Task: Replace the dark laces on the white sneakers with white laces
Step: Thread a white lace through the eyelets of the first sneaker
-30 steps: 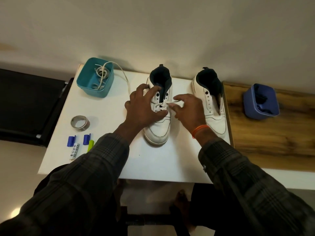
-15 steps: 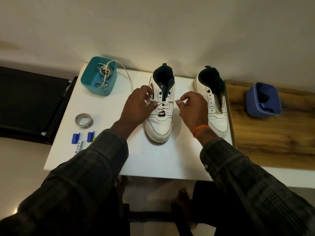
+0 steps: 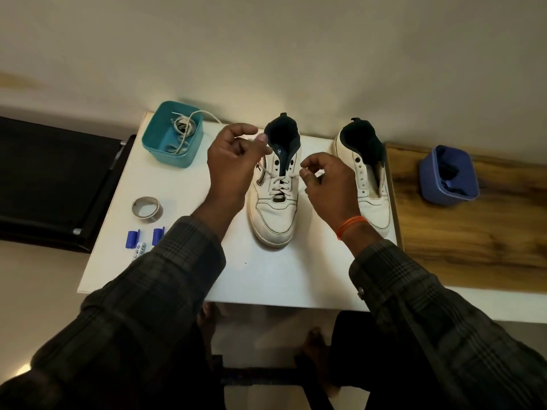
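Two white sneakers stand on the white table (image 3: 266, 279). The left sneaker (image 3: 275, 211) has a white lace (image 3: 279, 184) crossed through its lower eyelets; its upper eyelets are bare. My left hand (image 3: 233, 164) is raised beside that shoe and pinches one lace end between thumb and fingers. My right hand (image 3: 325, 182) pinches the other lace end just right of the eyelets. The right sneaker (image 3: 370, 179) has no lace in its eyelets. A teal bin (image 3: 173, 134) at the back left holds another white lace that trails over its rim.
A blue bin (image 3: 448, 176) with dark laces sits on the wooden surface (image 3: 473, 238) to the right. A tape roll (image 3: 146, 209), two blue caps (image 3: 132, 238) and a small white marker lie at the table's left front. A dark chair stands further left.
My left hand has lifted up and to the left, drawing its lace end out from the shoe. My right hand has shifted slightly right with the other end.
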